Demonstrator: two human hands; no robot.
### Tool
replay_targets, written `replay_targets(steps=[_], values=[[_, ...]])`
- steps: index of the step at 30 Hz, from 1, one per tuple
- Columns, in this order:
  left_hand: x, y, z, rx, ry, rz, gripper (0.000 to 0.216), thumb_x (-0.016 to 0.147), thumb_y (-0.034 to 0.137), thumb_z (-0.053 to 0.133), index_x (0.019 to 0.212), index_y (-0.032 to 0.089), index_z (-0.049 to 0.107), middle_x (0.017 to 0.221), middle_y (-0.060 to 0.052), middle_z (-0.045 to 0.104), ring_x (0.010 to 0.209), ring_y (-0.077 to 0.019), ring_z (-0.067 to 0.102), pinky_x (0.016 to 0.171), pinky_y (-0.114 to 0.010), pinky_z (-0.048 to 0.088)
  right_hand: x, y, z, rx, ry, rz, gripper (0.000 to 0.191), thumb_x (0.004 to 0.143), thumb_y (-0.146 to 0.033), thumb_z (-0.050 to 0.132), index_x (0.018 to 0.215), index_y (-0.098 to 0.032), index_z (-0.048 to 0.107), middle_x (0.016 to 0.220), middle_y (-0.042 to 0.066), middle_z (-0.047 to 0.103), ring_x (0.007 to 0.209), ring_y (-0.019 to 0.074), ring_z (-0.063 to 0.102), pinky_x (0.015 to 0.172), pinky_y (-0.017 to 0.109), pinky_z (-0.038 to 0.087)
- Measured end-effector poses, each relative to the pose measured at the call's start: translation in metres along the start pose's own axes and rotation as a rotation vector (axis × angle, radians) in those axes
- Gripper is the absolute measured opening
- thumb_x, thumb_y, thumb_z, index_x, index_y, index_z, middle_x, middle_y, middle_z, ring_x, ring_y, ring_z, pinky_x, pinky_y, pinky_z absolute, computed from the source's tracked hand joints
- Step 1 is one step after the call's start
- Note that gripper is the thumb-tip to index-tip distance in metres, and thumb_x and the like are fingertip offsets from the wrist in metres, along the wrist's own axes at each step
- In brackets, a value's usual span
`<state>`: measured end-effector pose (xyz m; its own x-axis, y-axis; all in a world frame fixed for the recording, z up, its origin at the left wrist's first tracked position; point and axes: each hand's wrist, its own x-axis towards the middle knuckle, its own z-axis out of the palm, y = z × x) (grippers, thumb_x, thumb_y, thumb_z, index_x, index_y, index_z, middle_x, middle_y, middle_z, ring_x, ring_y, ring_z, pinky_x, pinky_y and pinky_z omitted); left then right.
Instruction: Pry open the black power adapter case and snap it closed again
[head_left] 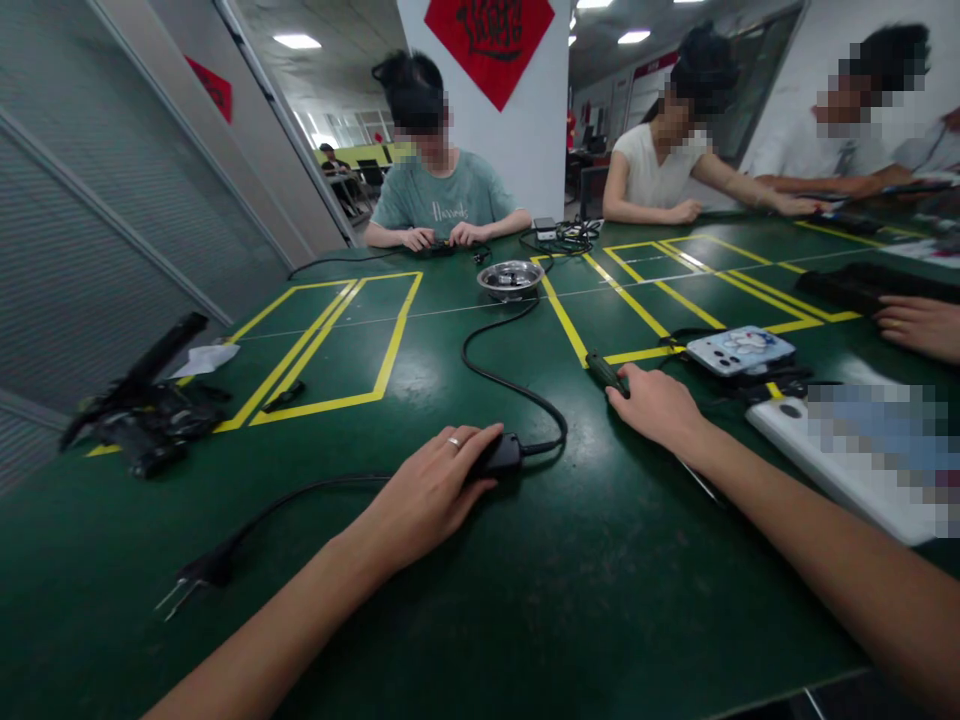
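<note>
My left hand (pixel 442 475), with a ring on one finger, is closed over a black power adapter (pixel 508 453) lying on the green table. From under this hand a cord runs left to a two-pin plug (pixel 199 580). Out of the adapter's other end, a black cable (pixel 510 378) curves back towards a round metal bowl (pixel 511 278). Farther right, my right hand (pixel 660 405) grips a screwdriver (pixel 606 373) by its dark handle. The screwdriver's thin metal shaft shows beyond my wrist, pointing back towards me.
To the right lie a phone in a patterned case (pixel 741 350) and a white device (pixel 840 460). Dark equipment parts (pixel 150 420) sit at the left edge. Yellow tape (pixel 397 335) marks rectangles on the table (pixel 480 620). Several people work around it; one hand (pixel 919 325) is near at right.
</note>
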<state>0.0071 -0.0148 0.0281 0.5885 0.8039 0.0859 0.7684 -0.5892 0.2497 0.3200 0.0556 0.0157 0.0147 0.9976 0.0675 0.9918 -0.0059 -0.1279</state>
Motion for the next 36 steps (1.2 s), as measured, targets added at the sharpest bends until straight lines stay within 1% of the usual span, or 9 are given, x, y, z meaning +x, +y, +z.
replay_targets(steps=[6, 9, 14, 18, 22, 25, 29, 33, 36], values=[[-0.028, -0.115, -0.058, 0.103, 0.026, -0.34, 0.055, 0.09, 0.04, 0.047, 0.14, 0.016, 0.04, 0.127, -0.013, 0.054, 0.113, -0.0306, 0.054, 0.102, -0.046, 0.04, -0.005, 0.0, -0.008, -0.047, -0.021, 0.038, 0.039, 0.092, -0.04, 0.039, 0.101, -0.01, 0.062, 0.09, 0.02, 0.069, 0.086, 0.0338, 0.068, 0.072, 0.041, 0.049], [-0.049, -0.17, -0.069, 0.057, 0.021, -0.474, 0.058, 0.086, 0.042, 0.052, 0.135, 0.013, 0.044, 0.127, -0.012, 0.057, 0.116, -0.0302, 0.055, 0.103, -0.041, 0.041, -0.01, 0.0, -0.011, -0.065, -0.015, 0.061, 0.038, 0.093, -0.037, 0.038, 0.099, -0.008, 0.062, 0.091, 0.022, 0.068, 0.087, 0.0349, 0.068, 0.072, 0.042, 0.049], [-0.065, -0.2, -0.062, -0.025, 0.001, -0.572, 0.058, 0.077, 0.05, 0.06, 0.123, 0.014, 0.056, 0.123, -0.008, 0.063, 0.114, -0.0317, 0.057, 0.099, -0.039, 0.044, -0.015, -0.003, -0.014, -0.074, -0.008, 0.096, 0.039, 0.094, -0.034, 0.036, 0.099, -0.006, 0.063, 0.09, 0.023, 0.068, 0.085, 0.0356, 0.068, 0.07, 0.043, 0.049], [-0.064, -0.196, -0.063, -0.056, 0.006, -0.59, 0.064, 0.078, 0.056, 0.057, 0.124, 0.01, 0.056, 0.121, -0.01, 0.064, 0.111, -0.0313, 0.06, 0.094, -0.037, 0.046, -0.017, -0.004, -0.016, -0.072, -0.018, 0.094, 0.039, 0.094, -0.033, 0.036, 0.098, -0.006, 0.063, 0.09, 0.022, 0.069, 0.084, 0.0354, 0.069, 0.068, 0.042, 0.049], [-0.065, -0.194, -0.072, -0.041, 0.07, -0.638, 0.064, 0.076, 0.06, 0.059, 0.123, 0.018, 0.056, 0.115, -0.003, 0.067, 0.101, -0.0284, 0.063, 0.09, -0.037, 0.049, -0.019, -0.006, -0.017, -0.073, -0.021, 0.101, 0.039, 0.094, -0.032, 0.036, 0.097, -0.005, 0.064, 0.089, 0.023, 0.068, 0.085, 0.0358, 0.068, 0.07, 0.044, 0.049], [-0.058, -0.182, -0.079, 0.054, 0.128, -0.66, 0.067, 0.077, 0.064, 0.056, 0.126, 0.018, 0.053, 0.112, -0.003, 0.066, 0.1, -0.0308, 0.062, 0.087, -0.04, 0.049, -0.023, -0.009, -0.02, -0.093, 0.068, 0.097, 0.042, 0.095, -0.035, 0.035, 0.101, -0.003, 0.062, 0.094, 0.025, 0.065, 0.09, 0.0373, 0.065, 0.072, 0.046, 0.049], [-0.032, -0.124, -0.073, 0.107, 0.146, -0.51, 0.062, 0.085, 0.061, 0.05, 0.126, 0.015, 0.053, 0.118, -0.007, 0.061, 0.104, -0.0284, 0.059, 0.089, -0.039, 0.047, -0.034, -0.022, -0.024, 0.079, 0.246, -0.114, 0.049, 0.095, -0.044, 0.036, 0.114, -0.006, 0.06, 0.105, 0.022, 0.062, 0.101, 0.0336, 0.059, 0.083, 0.046, 0.048], [-0.007, -0.039, -0.041, -0.097, 0.064, -0.296, 0.051, 0.089, 0.056, 0.049, 0.125, 0.02, 0.052, 0.117, -0.009, 0.06, 0.101, -0.0261, 0.06, 0.089, -0.04, 0.046, -0.056, -0.045, -0.018, 0.636, -0.043, -0.424, 0.058, 0.088, -0.052, 0.052, 0.137, -0.02, 0.048, 0.119, 0.012, 0.06, 0.102, 0.0254, 0.059, 0.089, 0.044, 0.048], [0.0, 0.008, -0.018, -0.239, -0.037, -0.139, 0.043, 0.092, 0.051, 0.047, 0.124, 0.024, 0.049, 0.114, -0.008, 0.06, 0.097, -0.0246, 0.061, 0.084, -0.037, 0.047, -0.074, -0.063, -0.009, 0.881, -0.27, -0.515, 0.071, 0.082, -0.05, 0.063, 0.143, -0.023, 0.04, 0.129, 0.013, 0.057, 0.109, 0.0259, 0.059, 0.094, 0.045, 0.047]])
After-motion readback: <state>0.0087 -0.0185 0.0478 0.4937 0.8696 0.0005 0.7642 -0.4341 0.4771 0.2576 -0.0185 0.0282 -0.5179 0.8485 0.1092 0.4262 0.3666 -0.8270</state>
